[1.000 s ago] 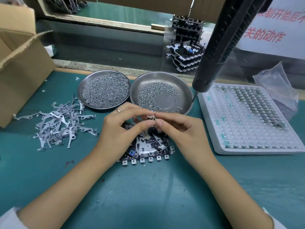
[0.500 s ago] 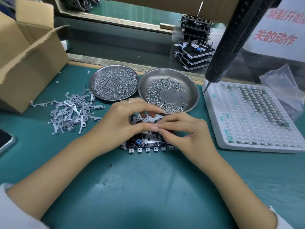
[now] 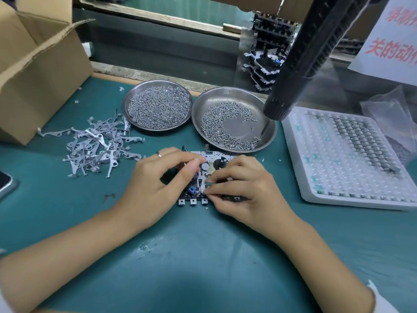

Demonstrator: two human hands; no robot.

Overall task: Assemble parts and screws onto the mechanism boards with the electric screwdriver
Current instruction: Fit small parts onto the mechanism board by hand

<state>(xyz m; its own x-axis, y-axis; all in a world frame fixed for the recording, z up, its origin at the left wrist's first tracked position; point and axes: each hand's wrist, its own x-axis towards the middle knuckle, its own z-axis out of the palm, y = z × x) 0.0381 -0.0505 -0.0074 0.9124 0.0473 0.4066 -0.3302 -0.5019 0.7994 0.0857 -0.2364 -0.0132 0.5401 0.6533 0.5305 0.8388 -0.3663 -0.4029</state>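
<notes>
On a teal worktop (image 3: 203, 256), a mechanism board (image 3: 208, 161) lies near the middle. The left hand (image 3: 158, 181) rests curled on its left side; whether its grip holds anything, I cannot tell. The right hand (image 3: 243, 190) pinches a small metal part (image 3: 206, 185) against it. An electric screwdriver (image 3: 300, 57) hangs over the screw dish (image 3: 268, 134).

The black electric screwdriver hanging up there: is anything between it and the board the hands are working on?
Nothing visible blocks it. The black electric screwdriver hangs over the right steel dish, while both hands cover the metal mechanism board.
</notes>
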